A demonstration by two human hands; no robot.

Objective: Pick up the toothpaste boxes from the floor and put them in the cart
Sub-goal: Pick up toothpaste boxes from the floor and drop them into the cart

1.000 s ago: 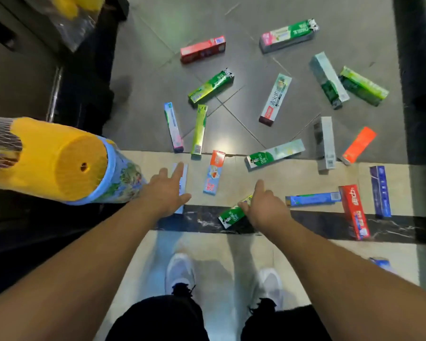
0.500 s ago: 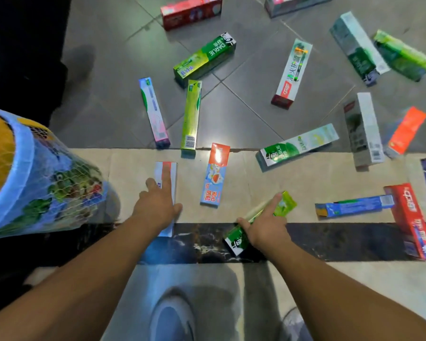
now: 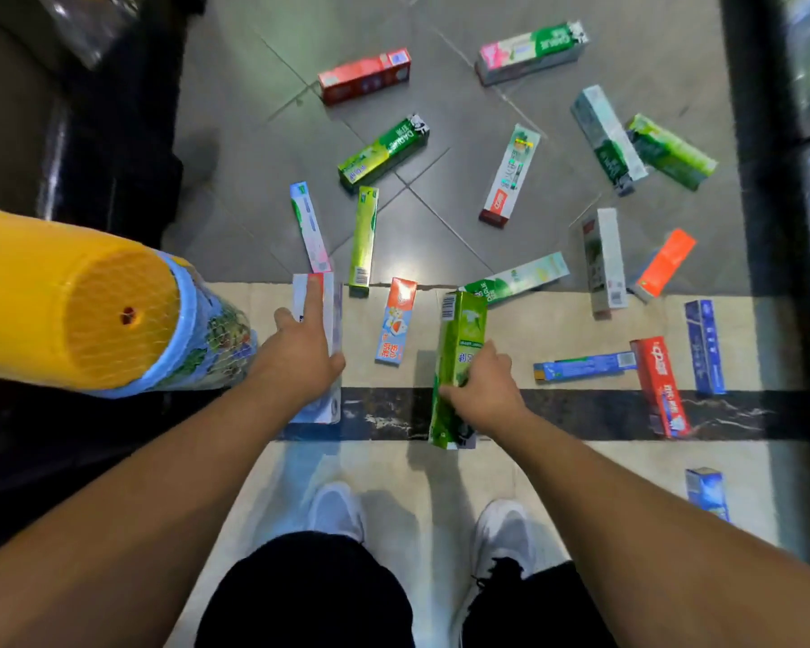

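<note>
We look down at our two arms and our white shoes (image 3: 335, 509) on the floor (image 3: 440, 236). Our right hand (image 3: 485, 390) has its fingers curled around a green toothpaste box (image 3: 459, 348). The box is lifted up and tilted, with its far end pointing away from us. Our left hand (image 3: 300, 355) lies on a white toothpaste box (image 3: 330, 301) with a red end. One long finger is stretched along the top of it and the thumb is at its side. We cannot tell if this box is off the floor.

Between our two hands lies a small orange and blue box (image 3: 396, 322), flat on the floor. Just past the left hand are a pink and white box (image 3: 309, 226) and a thin lime box (image 3: 365, 236). To the right of the right hand lie a blue box (image 3: 585, 365) and a red box (image 3: 660, 385), touching at one end. Many more toothpaste boxes are spread out farther away on the grey tiles.

To the left of the left hand is a big yellow and blue thing in a net (image 3: 90, 306).
</note>
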